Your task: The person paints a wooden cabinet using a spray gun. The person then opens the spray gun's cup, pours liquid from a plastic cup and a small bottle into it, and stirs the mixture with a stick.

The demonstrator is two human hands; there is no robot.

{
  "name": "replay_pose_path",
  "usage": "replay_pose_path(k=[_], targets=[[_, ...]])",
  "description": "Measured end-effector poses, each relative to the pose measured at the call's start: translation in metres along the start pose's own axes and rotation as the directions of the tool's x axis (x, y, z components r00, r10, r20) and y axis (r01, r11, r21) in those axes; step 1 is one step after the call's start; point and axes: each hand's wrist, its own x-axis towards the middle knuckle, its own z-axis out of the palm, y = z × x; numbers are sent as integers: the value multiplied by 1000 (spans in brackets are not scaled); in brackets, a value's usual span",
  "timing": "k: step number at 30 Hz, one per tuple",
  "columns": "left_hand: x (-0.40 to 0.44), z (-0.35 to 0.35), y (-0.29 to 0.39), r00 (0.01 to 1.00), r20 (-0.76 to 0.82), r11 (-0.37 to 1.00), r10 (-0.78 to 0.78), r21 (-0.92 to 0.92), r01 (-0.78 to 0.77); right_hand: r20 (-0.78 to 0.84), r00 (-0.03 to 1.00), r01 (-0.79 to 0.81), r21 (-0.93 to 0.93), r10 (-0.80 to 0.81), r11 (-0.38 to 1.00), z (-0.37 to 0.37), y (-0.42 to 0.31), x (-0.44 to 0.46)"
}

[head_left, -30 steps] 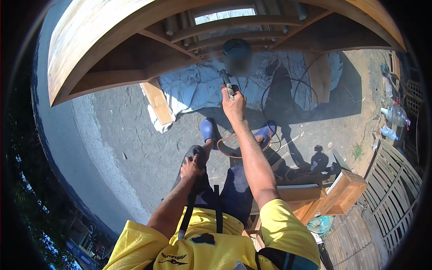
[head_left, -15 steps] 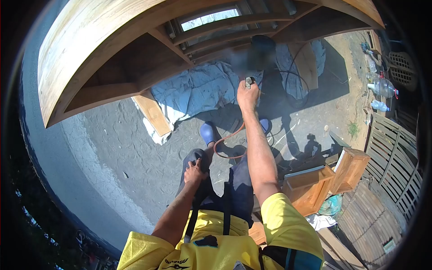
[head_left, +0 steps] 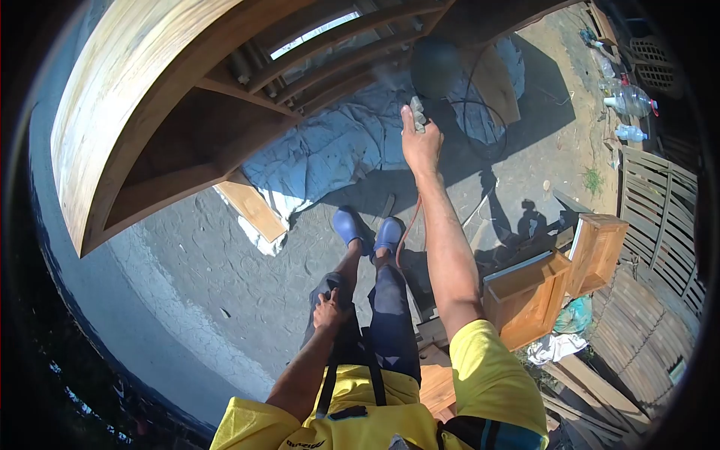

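Observation:
My right hand [head_left: 422,146] is wrapped round a spray gun [head_left: 418,114], held out at arm's length near the underside of a curved wooden furniture piece [head_left: 135,112]. A dark round cup [head_left: 436,66] sits at the gun's far end, and faint mist shows beside it. From the gun hand a reddish hose [head_left: 409,229] hangs down. My left hand [head_left: 327,310] rests on my left knee, its fingers spread over the dark trouser cloth. Below the furniture lies a pale blue stained sheet [head_left: 330,154].
Two wooden drawers [head_left: 529,300] stand at the right, near a slatted panel [head_left: 660,217]. Plastic bottles [head_left: 631,101] lie at the upper right. A board [head_left: 255,210] rests on the sheet's left edge. Hose loops lie at the upper right of the sheet.
My right hand has moved right with the spray gun. The view has turned and shifted, and my right foot has come closer to the left one. My left hand stays on the knee.

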Motion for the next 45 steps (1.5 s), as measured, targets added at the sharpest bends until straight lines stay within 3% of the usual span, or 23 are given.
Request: replay_pose_path(k=[2,4,7,8,9,10,12,15,17,20,22,25,26,30,34,36,42,45], targets=[[-7,0,9,999,28,1000,-22,0,22,132,990,57,-109,-42,992,-1,-5,-32],[-7,1,6,998,49,999,-41,-2,41,341,939,-41,22,31,999,-8,-18,-51],[-10,6,-15,997,38,993,74,-93,-70,392,919,-15,149,-45,989,-17,-32,-69],[-11,6,-24,996,-4,941,90,-327,-86,405,911,-3,196,-78,981,-20,-37,-72],[-13,6,-32,994,-50,833,96,-543,-108,353,932,26,172,-86,985,-22,-40,-71],[-14,6,-40,994,-56,831,95,-545,-110,354,930,31,175,-93,984,-26,-44,-67],[-19,9,-60,999,-45,645,1,-763,-36,191,978,70,101,-88,992,-36,-52,-58],[-23,31,-96,977,-174,503,-120,-860,-91,124,986,107,46,-112,993,-59,-63,-35],[-43,22,-103,975,-171,532,-144,-844,-70,29,981,191,-8,-191,982,-71,-66,-17],[-64,13,-107,967,-208,577,-147,-812,-87,-60,974,210,-141,-220,967,-88,-82,2],[-65,13,-117,980,-142,546,-136,-837,-46,-57,976,195,-201,-210,960,-91,-87,14],[-52,13,-141,981,-164,674,-100,-737,-54,-96,936,283,-362,-338,888,-86,-94,18],[-52,14,-152,981,-182,745,-70,-663,-70,-89,938,281,-365,-334,887,-80,-95,14],[-38,4,-187,990,-125,688,-59,-724,-50,-86,960,225,-317,-265,921,-58,-107,-17],[-37,-2,-220,980,-195,651,-31,-749,-128,59,975,221,-192,-214,956,-27,-115,-56],[-38,-4,-240,988,-137,684,-73,-728,-51,114,970,229,-154,-213,961,-8,-116,-73],[-49,8,-280,989,-134,529,-62,-844,-81,185,950,271,-98,-250,958,35,-132,-121],[-50,13,-292,991,-58,547,-120,-837,17,304,939,195,-76,-164,978,45,-134,-135]])
